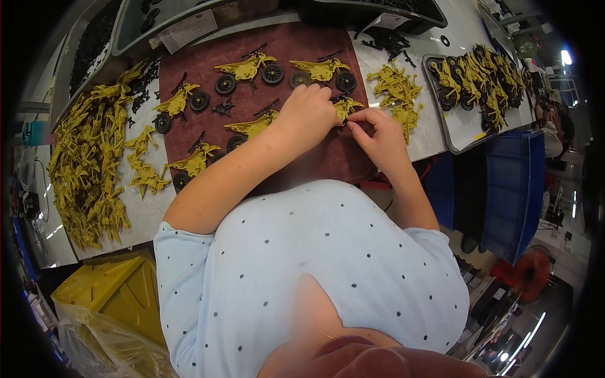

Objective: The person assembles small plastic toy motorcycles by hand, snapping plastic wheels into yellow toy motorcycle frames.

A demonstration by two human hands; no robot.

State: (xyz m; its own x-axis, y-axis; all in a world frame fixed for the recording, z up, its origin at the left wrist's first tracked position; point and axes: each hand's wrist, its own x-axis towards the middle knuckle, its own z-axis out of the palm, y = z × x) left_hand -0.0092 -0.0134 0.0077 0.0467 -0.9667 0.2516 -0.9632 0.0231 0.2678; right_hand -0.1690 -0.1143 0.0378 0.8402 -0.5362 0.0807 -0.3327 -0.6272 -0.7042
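A yellow toy motorcycle [346, 111] with black handlebars is between my hands at the right side of a maroon cloth [220, 57]. My left hand [309, 113] is closed on it from the left, hiding much of its body. Thumb and forefinger of my right hand [381, 138] pinch at its lower right side; any small part between them is hidden. Just beyond my left hand is a toy motorcycle [322, 69] with black wheels, and farther left a similar toy motorcycle [246, 68]. Another toy motorcycle [255, 126] is partly covered by my left forearm.
Yellow toy frames [94, 157] are heaped at the left, with more loose frames [397, 91] right of the cloth. A tray [457, 142] of wheeled toy motorcycles is at the right. Grey bins [189, 28] line the far edge. Below the table are a yellow crate [116, 293] and blue bin [513, 189].
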